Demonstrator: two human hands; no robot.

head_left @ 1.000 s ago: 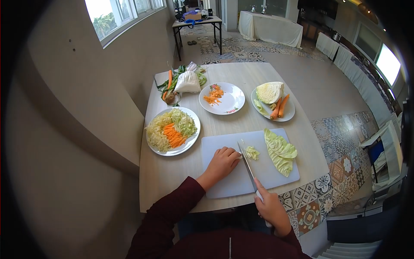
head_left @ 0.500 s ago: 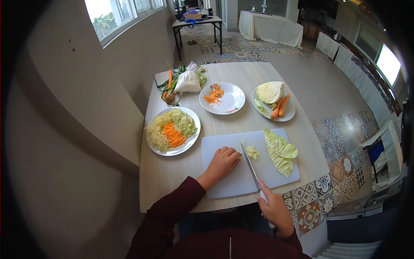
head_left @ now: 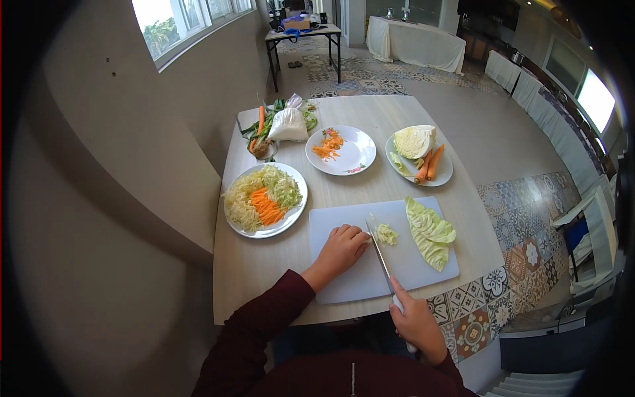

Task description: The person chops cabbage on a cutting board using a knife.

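Note:
A knife (head_left: 380, 258) with a white handle is gripped in my right hand (head_left: 419, 323), its blade pointing away over the white cutting board (head_left: 344, 286). My left hand (head_left: 343, 249) rests on the board left of the blade, fingers curled together; a small pale bit shows at its fingertips, and what lies under them is mostly hidden. Just right of the blade is a little heap of cut cabbage (head_left: 387, 234). A larger cabbage leaf (head_left: 430, 233) lies on the board's right side.
Shredded cabbage and carrot fill a plate (head_left: 301, 210) at left. Behind stand a plate (head_left: 360, 153) with orange shavings, a plate (head_left: 446, 177) with cabbage and carrots, and a bag of white stuff (head_left: 288, 126) beside vegetables. A wall (head_left: 165, 139) runs along the left.
The knife and my right hand shifted slightly right, then back left toward my left hand. My left hand stays in nearly the same place.

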